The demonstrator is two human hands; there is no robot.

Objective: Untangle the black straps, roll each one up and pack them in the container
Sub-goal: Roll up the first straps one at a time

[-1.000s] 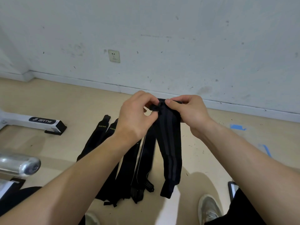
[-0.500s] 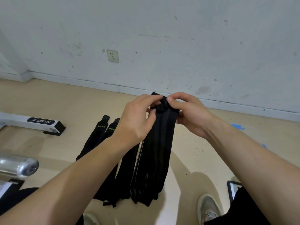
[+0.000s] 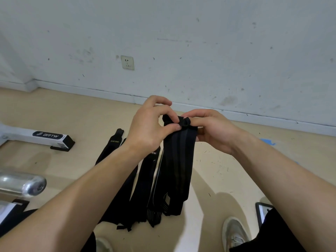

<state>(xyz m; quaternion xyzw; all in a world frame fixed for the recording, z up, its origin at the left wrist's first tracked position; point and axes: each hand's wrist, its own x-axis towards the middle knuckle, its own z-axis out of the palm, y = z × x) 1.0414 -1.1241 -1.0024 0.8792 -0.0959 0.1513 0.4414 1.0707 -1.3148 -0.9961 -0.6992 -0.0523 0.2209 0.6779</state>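
A: Where is the strap that's being worked on?

B: Up in front of the person. The black strap [image 3: 179, 160] hangs from both hands. Its lower end reaches down over the other straps [image 3: 127, 188], which lie side by side on the floor [image 3: 54, 113]. I cannot tell whether it touches them. At its top edge sits a small tight roll [image 3: 185, 122], only just begun.

A: And the hands?

B: The left hand [image 3: 147, 128] pinches the strap's top between thumb and forefinger, right against the roll. The right hand [image 3: 212, 130] has its fingers curled round the other side, with the forefinger laid along the roll. Its thumb is hidden behind the cloth.

A: What could spoil it from here?

B: The roll itself, I'd say. It looks like barely a turn, so if either pinch eases it would likely spring open. The long hanging tail could also wind on crooked and give a cone instead of a flat coil. And its end could catch on the pile below and drag those straps into a tangle.

A: Any sign of the container?

B: None in view. Further out there's a white frame bar [image 3: 36, 136] and a chrome tube end [image 3: 23, 184] at the left, a wall socket [image 3: 127, 62] above, and a shoe [image 3: 234, 231] at the lower right
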